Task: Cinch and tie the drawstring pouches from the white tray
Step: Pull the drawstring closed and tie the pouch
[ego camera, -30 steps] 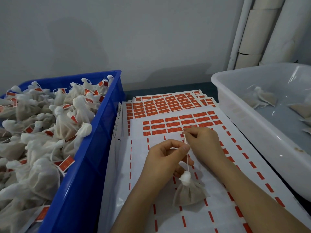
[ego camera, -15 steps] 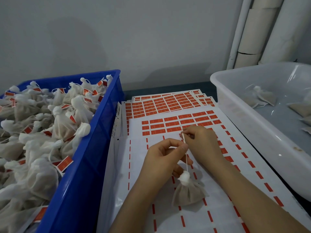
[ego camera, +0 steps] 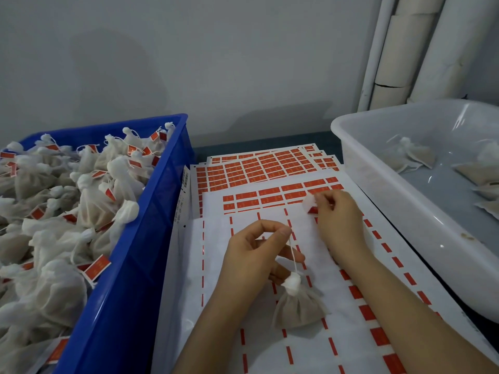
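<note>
A small cinched mesh pouch (ego camera: 297, 309) rests on the sticker sheets, its gathered white top pointing up. Its drawstring (ego camera: 293, 256) runs taut up to my left hand (ego camera: 256, 255), which pinches the string's end between thumb and forefinger. My right hand (ego camera: 337, 220) is farther back on the top sheet, fingertips pinched on a red label sticker (ego camera: 310, 206) whose pale underside curls up off the sheet. The white tray (ego camera: 378, 184) at the right holds a few flat, untied pouches (ego camera: 410, 156).
A blue crate (ego camera: 129, 265) at the left is heaped with tied pouches bearing red labels (ego camera: 97, 268). Stacked sheets of red stickers (ego camera: 256, 168) cover the table between crate and tray. A grey wall and white pipes (ego camera: 399, 49) stand behind.
My right hand let go of the drawstring and moved back and right to the sticker rows, lifting a label. My left hand still holds the string; the pouch barely moved.
</note>
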`<control>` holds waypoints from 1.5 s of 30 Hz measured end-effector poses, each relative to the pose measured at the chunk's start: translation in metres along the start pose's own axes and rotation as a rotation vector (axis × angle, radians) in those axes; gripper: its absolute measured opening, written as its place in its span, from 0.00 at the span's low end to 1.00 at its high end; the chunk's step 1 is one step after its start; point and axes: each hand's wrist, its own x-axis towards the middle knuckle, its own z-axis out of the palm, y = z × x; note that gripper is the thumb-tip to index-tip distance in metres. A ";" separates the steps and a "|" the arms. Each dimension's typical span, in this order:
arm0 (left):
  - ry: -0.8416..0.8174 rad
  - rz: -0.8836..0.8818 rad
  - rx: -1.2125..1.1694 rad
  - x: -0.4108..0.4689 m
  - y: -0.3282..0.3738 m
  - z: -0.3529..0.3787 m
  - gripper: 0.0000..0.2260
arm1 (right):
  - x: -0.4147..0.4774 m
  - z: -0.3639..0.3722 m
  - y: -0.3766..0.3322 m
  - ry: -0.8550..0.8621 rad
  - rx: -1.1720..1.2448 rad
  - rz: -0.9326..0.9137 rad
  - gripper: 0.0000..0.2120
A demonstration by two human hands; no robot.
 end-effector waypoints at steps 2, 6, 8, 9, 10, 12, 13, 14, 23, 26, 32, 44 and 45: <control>-0.003 0.011 -0.010 0.000 0.000 -0.001 0.03 | 0.003 -0.008 -0.001 0.059 0.041 0.032 0.04; 0.027 0.032 -0.058 0.001 0.000 -0.002 0.05 | 0.003 -0.024 -0.009 0.106 0.176 0.017 0.08; 0.077 0.037 -0.068 0.002 -0.001 -0.002 0.05 | 0.001 -0.033 -0.016 0.089 0.233 -0.012 0.09; 0.097 0.037 -0.076 0.003 -0.002 -0.003 0.05 | -0.001 -0.036 -0.019 0.061 0.257 -0.027 0.10; 0.110 0.032 -0.092 0.003 -0.002 -0.003 0.05 | -0.002 -0.037 -0.021 0.021 0.284 -0.035 0.09; 0.121 0.014 -0.139 0.003 -0.002 -0.004 0.05 | -0.005 -0.037 -0.024 -0.060 0.319 -0.042 0.06; 0.123 0.005 -0.160 0.003 -0.002 -0.004 0.05 | -0.007 -0.037 -0.026 -0.094 0.322 -0.051 0.05; 0.127 -0.002 -0.179 0.003 -0.001 -0.004 0.05 | -0.008 -0.037 -0.027 -0.121 0.330 -0.066 0.06; 0.156 -0.028 -0.251 0.003 0.002 -0.004 0.07 | -0.021 -0.036 -0.035 -0.347 0.448 -0.168 0.05; 0.147 -0.036 -0.280 0.003 0.003 -0.006 0.09 | -0.029 -0.039 -0.040 -0.499 0.423 -0.266 0.04; 0.130 -0.068 -0.341 0.003 0.004 -0.007 0.07 | -0.035 -0.035 -0.044 -0.586 0.358 -0.336 0.14; 0.109 -0.080 -0.368 0.004 0.005 -0.008 0.05 | -0.037 -0.028 -0.040 -0.571 0.376 -0.326 0.16; 0.109 -0.079 -0.369 0.004 0.005 -0.008 0.05 | -0.037 -0.027 -0.041 -0.573 0.379 -0.324 0.15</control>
